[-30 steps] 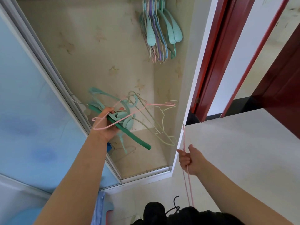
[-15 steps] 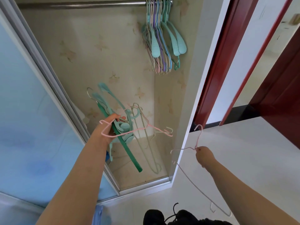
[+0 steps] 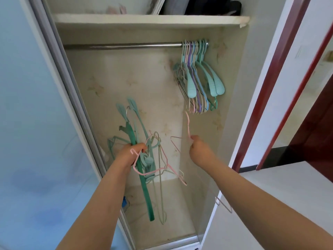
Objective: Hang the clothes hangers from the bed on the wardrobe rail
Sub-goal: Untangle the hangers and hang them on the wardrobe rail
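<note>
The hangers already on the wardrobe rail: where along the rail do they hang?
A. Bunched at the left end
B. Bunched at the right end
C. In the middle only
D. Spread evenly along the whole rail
B: the hung hangers crowd together at the right end of the rail, next to the wardrobe's side wall, and the rest of the rail is bare.

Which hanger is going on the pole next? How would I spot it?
Look inside the open wardrobe, below the metal rail where a bunch of hangers hangs at the right end. The right hand holds up one thin pink wire hanger. It is alone, while the left hand grips a tangled bundle.
</note>
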